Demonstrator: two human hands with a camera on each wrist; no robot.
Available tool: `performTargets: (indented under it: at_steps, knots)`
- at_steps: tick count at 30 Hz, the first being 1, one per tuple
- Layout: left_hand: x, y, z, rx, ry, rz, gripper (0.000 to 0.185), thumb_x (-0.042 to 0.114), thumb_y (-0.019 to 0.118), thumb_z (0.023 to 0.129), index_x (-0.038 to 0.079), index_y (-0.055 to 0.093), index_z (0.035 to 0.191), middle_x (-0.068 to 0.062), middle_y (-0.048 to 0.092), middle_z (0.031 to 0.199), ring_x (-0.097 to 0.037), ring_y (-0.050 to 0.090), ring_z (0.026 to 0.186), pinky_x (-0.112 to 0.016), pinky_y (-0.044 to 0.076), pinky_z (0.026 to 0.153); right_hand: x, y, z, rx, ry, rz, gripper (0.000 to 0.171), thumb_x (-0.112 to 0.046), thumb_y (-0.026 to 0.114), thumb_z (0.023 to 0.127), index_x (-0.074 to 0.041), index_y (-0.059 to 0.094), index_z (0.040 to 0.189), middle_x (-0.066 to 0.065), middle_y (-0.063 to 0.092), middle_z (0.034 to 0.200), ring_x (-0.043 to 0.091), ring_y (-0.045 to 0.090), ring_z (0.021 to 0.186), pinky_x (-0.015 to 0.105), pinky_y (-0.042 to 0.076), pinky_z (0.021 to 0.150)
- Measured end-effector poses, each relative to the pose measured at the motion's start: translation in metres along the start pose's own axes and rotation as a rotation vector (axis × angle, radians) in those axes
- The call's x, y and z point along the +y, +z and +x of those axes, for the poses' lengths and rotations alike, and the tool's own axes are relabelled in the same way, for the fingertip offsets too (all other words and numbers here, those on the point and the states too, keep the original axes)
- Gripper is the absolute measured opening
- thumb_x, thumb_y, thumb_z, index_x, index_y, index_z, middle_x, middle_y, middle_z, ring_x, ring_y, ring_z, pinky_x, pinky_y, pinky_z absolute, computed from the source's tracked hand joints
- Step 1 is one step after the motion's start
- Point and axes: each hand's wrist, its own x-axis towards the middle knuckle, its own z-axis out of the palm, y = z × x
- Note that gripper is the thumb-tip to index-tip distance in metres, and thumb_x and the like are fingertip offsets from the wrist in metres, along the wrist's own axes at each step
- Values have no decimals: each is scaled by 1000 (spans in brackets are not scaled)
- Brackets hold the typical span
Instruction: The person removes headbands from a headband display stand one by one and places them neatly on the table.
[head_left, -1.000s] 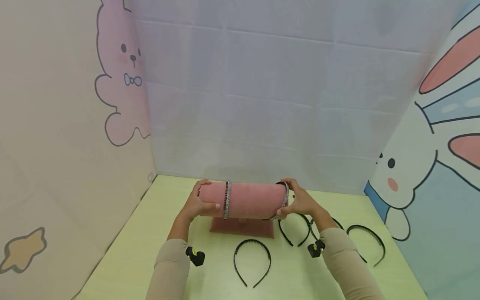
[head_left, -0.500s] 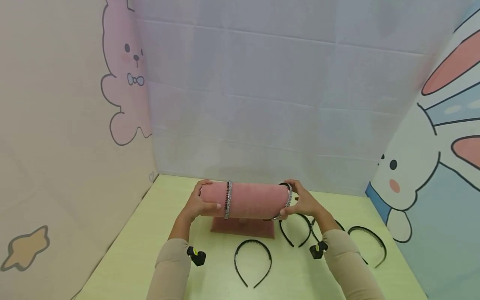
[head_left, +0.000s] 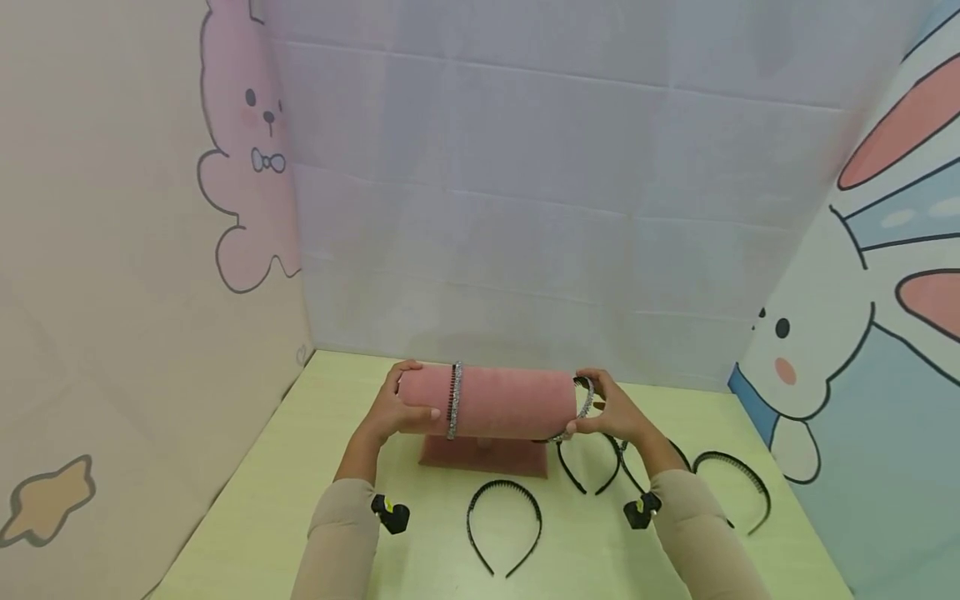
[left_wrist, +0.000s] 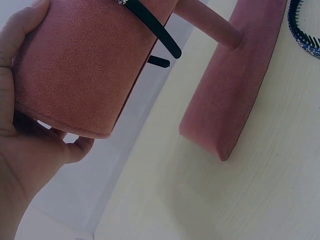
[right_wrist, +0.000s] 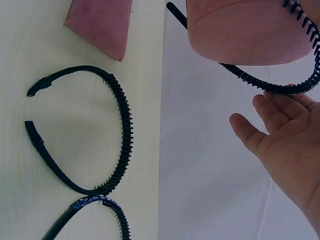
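A pink velvet headband stand [head_left: 517,404] has its padded roll lying level above a pink base [head_left: 480,455]. My left hand [head_left: 393,404] grips the roll's left end, thumb along the front. A glittery headband [head_left: 455,400] sits round the roll near that thumb. At the other end my right hand [head_left: 611,408] holds a second glittery headband [head_left: 587,398], which leans partly off the roll. In the right wrist view, fingers touch the outside of this toothed black headband [right_wrist: 255,81], and a gap shows between its arch and the roll. The thumb is outside that view.
One headband [head_left: 504,483] lies in front of the base on the pale table [head_left: 270,500]. Several more, including a black one [head_left: 757,479], lie to the right, partly under my right forearm. A white backdrop [head_left: 480,250] stands behind, with printed side panels.
My right hand has moved right and slightly down, drawing the second headband outward past the roll's right end. My left hand keeps its grip in the same place.
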Motion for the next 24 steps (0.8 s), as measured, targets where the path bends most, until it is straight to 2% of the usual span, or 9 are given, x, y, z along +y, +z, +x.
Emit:
performTargets:
  at_steps: [7, 14, 19, 24]
  knots:
    - [-2, -1, 1, -14, 2, -21, 89, 0, 84, 62, 14, 35, 136, -16, 35, 138, -39, 46, 110, -46, 45, 83, 6, 3, -7, 42, 27, 49, 88, -7, 81, 71, 5, 26, 138, 31, 27, 139, 47, 25, 128, 59, 26, 98]
    - [-1, 1, 1, -17, 3, -26, 88, 0, 84, 62, 15, 36, 135, -15, 34, 138, -38, 47, 109, -45, 45, 83, 7, 9, -21, 145, 22, 53, 86, -3, 79, 71, 6, 26, 139, 31, 27, 140, 48, 24, 129, 57, 28, 98]
    - [-2, 2, 2, -17, 3, -18, 89, 1, 84, 62, 15, 35, 135, -13, 31, 142, -38, 47, 109, -45, 45, 83, 13, 14, -31, 211, 7, 101, 86, -1, 76, 74, 6, 23, 141, 31, 23, 142, 49, 23, 128, 57, 29, 98]
    - [-12, -1, 9, -10, 3, -14, 93, 2, 85, 62, 13, 32, 138, -13, 31, 141, -38, 47, 109, -45, 46, 82, 21, 20, -38, 257, -3, 180, 89, 0, 76, 74, 4, 20, 143, 30, 19, 144, 49, 20, 129, 57, 25, 100]
